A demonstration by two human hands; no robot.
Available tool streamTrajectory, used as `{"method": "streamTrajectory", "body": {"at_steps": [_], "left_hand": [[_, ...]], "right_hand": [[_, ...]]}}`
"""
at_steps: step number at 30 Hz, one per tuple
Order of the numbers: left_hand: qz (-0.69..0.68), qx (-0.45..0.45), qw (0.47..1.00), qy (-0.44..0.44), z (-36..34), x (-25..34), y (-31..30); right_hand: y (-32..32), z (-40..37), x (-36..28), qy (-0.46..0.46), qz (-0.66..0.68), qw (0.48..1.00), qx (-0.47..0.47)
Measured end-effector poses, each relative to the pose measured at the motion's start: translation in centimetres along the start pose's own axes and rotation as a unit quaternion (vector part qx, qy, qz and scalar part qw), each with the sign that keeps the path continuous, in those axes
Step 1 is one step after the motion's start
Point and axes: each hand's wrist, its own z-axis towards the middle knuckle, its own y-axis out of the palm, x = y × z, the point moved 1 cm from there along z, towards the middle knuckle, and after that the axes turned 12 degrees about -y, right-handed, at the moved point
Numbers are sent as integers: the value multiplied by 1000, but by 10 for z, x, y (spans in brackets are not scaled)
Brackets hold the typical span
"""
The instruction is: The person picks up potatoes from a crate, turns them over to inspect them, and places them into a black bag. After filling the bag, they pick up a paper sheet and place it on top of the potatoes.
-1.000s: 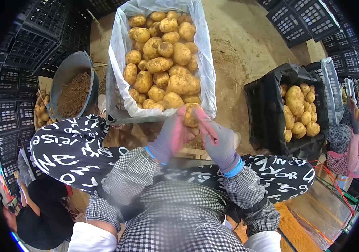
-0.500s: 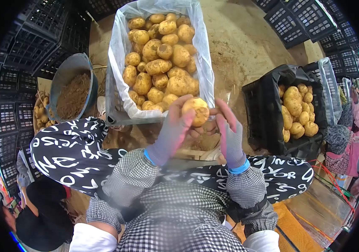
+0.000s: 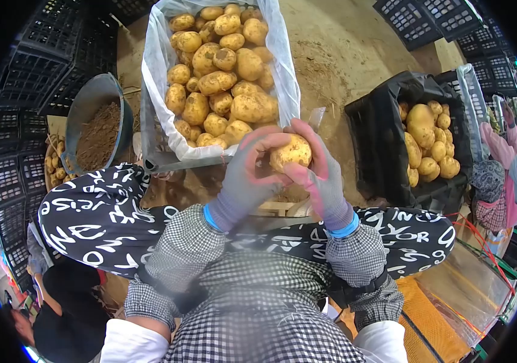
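Observation:
A round, yellowish potato (image 3: 290,152) with patches of soil is between my two gloved hands, just in front of the lined crate. My right hand (image 3: 322,178) grips it from the right, thumb across its near face and fingers at the far side. My left hand (image 3: 249,169) curls around its left side, fingertips against the upper left and thumb close below. Grey gloves with pink fingers cover both hands. Beyond them, several potatoes (image 3: 217,83) fill a crate with a white plastic liner (image 3: 152,66).
A black-lined crate (image 3: 370,130) holding potatoes (image 3: 431,145) stands to the right. At left is a bucket (image 3: 122,121) of soil (image 3: 98,136), with more potatoes (image 3: 52,160) beside it. Stacked black crates (image 3: 40,54) line the sides. Other people (image 3: 68,308) are at lower left and far right.
The potato has passed from mainly my left hand into my right hand's grip, and it is turned. My right hand has closed in from the right. The view has shifted slightly.

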Motion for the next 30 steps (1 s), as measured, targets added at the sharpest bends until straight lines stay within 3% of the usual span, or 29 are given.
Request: {"method": "streamTrajectory", "body": {"at_steps": [3,7,10,13,16,19,22,25,26,28,30], "left_hand": [[-18,5,1000,13,0,4,0],[-73,-6,997,-6,0,4,1],[-13,-9,1000,23,-2,1,-5],[-257,-79,952,-149,-7,17,-6],[-369,-132,907,-155,2,28,-5],[-309,-98,916,-237,1,13,-11],[-277,-104,923,-248,-1,3,-11],[-216,-68,941,-251,3,-3,-10],[-223,-58,938,-259,4,-3,-8],[-318,-43,899,-299,4,3,-1],[-433,-42,832,-344,6,6,-4]], "right_hand": [[-4,-1,2,-9,-9,1000,-24],[-10,2,6,-87,-95,989,-67],[-13,6,-8,2,-42,997,-58],[-8,4,1,45,49,998,-3],[-7,9,-3,82,85,993,31],[-13,10,-4,74,42,996,27],[-10,6,10,62,-51,996,-30],[-7,2,12,69,0,998,11],[-9,2,12,13,-90,996,-7],[-12,1,14,-99,-264,958,-48],[-9,-5,6,-48,-196,979,-32]]}}
